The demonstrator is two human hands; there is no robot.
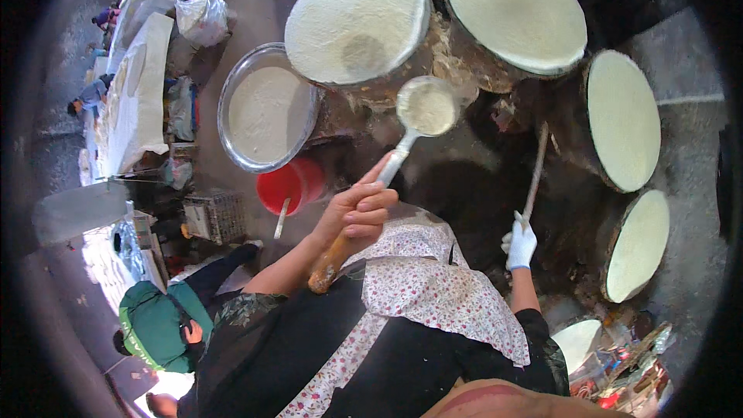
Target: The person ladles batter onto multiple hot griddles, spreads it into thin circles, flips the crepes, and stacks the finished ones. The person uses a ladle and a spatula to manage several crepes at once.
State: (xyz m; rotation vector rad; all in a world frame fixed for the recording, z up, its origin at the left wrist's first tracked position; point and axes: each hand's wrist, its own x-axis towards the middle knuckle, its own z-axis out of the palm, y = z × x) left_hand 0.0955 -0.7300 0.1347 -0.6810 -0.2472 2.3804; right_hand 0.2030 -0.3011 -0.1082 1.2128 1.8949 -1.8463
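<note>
In my bare left hand (360,213) is a long ladle, fingers wrapped round its wooden handle; its round cup (428,107), coated in pale batter, is raised near the middle of the view. My gloved right hand (519,240) grips a long thin stick (539,162) that points upward toward the dark stands. Round griddles covered in pale batter stand in an arc: one at the top (356,8), another beside it (515,8), and several down the right (623,108). A metal basin of batter (263,116) sits left of the ladle.
A red bucket (282,190) with a stick leaning in it is below the basin. At left are white-covered tables (143,85), bags (200,15), a wire crate (213,213), a person in green (159,325) and other people farther back. Clutter (619,371) lies at lower right.
</note>
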